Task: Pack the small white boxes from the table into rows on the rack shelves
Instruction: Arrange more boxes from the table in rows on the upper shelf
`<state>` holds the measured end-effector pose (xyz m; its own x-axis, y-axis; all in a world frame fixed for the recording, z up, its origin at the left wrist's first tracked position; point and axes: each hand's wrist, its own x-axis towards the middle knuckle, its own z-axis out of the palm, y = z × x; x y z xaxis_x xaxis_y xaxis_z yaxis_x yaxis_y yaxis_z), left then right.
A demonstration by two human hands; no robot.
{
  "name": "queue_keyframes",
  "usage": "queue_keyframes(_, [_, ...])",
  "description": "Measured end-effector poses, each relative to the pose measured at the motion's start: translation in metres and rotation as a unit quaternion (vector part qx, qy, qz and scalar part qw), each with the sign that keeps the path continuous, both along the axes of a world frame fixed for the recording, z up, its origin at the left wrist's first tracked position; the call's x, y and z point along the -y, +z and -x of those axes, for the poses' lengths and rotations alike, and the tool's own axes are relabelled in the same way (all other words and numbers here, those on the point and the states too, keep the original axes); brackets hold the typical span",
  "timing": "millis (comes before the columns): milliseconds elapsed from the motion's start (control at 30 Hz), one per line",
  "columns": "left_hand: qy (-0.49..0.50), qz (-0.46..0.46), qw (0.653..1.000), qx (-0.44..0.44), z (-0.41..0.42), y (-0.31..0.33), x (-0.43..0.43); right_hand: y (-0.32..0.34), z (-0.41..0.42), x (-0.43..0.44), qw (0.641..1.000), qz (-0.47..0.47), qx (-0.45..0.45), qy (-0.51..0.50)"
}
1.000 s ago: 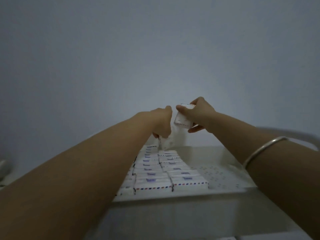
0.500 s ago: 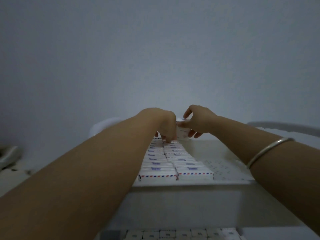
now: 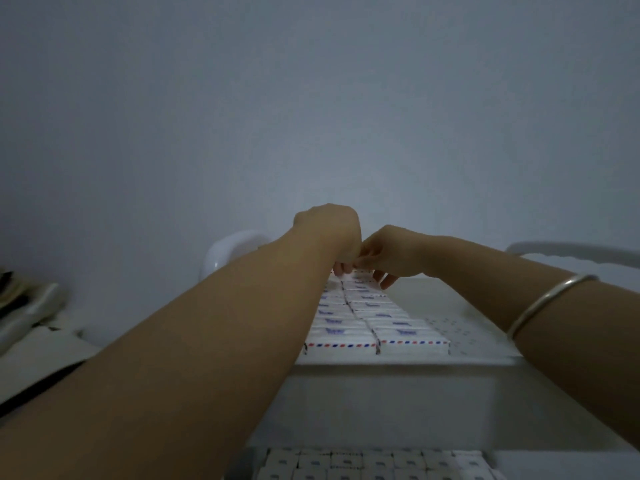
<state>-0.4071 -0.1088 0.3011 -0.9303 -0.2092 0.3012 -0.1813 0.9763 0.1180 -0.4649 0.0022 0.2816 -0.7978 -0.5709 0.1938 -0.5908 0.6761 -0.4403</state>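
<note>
Two rows of small white boxes (image 3: 377, 332) with red and blue dashed edges lie on the rack's top shelf (image 3: 467, 344) and run away from me. Both hands meet at the far end of the rows. My right hand (image 3: 389, 252) reaches down over the last box of the right row (image 3: 363, 271), with thumb and fingers on either side of it. My left hand (image 3: 332, 235) is curled, its fingertips touching the far end of the left row. Whether it holds anything is hidden. More white boxes (image 3: 346, 462) fill the lower shelf.
The right part of the top shelf is bare and perforated. A silver bangle (image 3: 543, 299) is on my right forearm. A white rounded object (image 3: 232, 252) stands behind the rack on the left. A wall is close behind. Dim clutter (image 3: 24, 306) lies far left.
My right hand has brought the box it held in the air down onto the far end of the right row. My left hand stayed beside it. The view has tilted down, showing the lower shelf.
</note>
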Motion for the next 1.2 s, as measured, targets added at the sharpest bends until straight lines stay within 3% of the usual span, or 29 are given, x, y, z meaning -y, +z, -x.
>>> queue_keyframes(200, [0.039,0.02,0.994,-0.1,-0.024,-0.001,-0.006,-0.001,-0.01,-0.005,0.998,0.003,0.042,-0.042])
queue_keyframes(367, [0.01,0.017,0.987,-0.159,-0.076,0.005,-0.008,0.014,-0.044,-0.017,0.989,0.07,-0.102,-0.082])
queue_keyframes(500, [-0.056,-0.045,0.979,-0.191,-0.141,0.001,-0.006,0.017,-0.112,-0.025,0.98,0.12,-0.155,-0.001])
queue_keyframes(633, [-0.096,-0.106,0.963,-0.228,-0.215,-0.037,0.009,-0.009,-0.196,-0.024,0.974,0.168,-0.036,0.147])
queue_keyframes(767, [-0.099,-0.19,0.956,-0.201,-0.283,-0.108,0.049,-0.063,-0.262,-0.005,0.967,0.116,0.026,0.227])
queue_keyframes(900, [-0.024,-0.262,0.958,-0.115,-0.346,-0.196,0.106,-0.14,-0.305,0.034,0.957,0.015,0.074,0.281])
queue_keyframes(1033, [0.058,-0.297,0.951,-0.061,-0.398,-0.267,0.159,-0.216,-0.315,0.084,0.955,-0.076,-0.009,0.286])
queue_keyframes(1200, [0.063,-0.267,0.961,0.039,-0.432,-0.316,0.195,-0.274,-0.298,0.141,0.943,-0.199,-0.032,0.264])
